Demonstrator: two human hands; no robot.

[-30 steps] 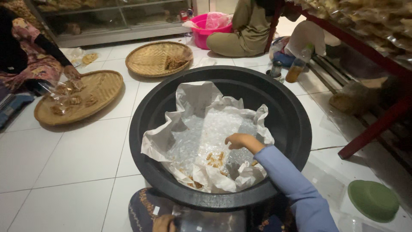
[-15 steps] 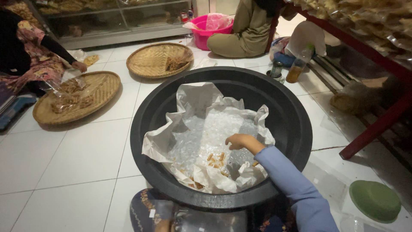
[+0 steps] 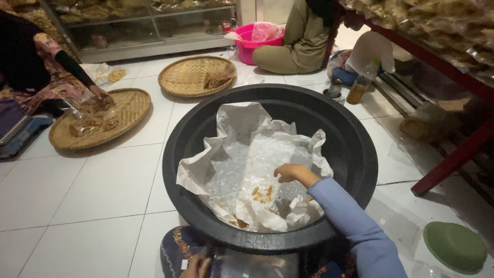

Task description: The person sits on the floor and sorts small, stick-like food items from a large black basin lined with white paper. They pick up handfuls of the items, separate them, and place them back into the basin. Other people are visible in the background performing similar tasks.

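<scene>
**Ana:** White floor tiles (image 3: 103, 190) run under everything. Where is the right hand?

**Budi:** Its right hand (image 3: 289, 172) is down inside the big black basin (image 3: 355, 149), fingers curled loosely downward, holding nothing that shows, just above the small brown snack pieces (image 3: 262, 193).

**Ana:** And those pieces?

**Budi:** They lie scattered on a clear plastic sheet (image 3: 252, 164) over crumpled white paper (image 3: 242, 123) that lines the basin. Only a few remain, most of them near the basin's near side. Each is a short stick; they point in mixed directions, several running roughly away from the person.

**Ana:** The left hand?

**Budi:** The left hand (image 3: 195, 266) is cut off at the bottom edge, beside a clear bag (image 3: 247, 265) on the lap. Whether it grips the bag cannot be told.

**Ana:** Farther out?

**Budi:** Two woven round trays sit on the floor: the nearer tray (image 3: 100, 118) on the left holds snacks and a clear bag under another person's hand (image 3: 98, 92); the farther tray (image 3: 198, 76) holds a small brown heap. A pink tub (image 3: 252, 46) stands beside a seated person, a bottle of amber liquid (image 3: 360, 85) to the basin's right, a green bowl (image 3: 455, 247) upside down at lower right. The shelf goods are too blurred to make out.
</scene>
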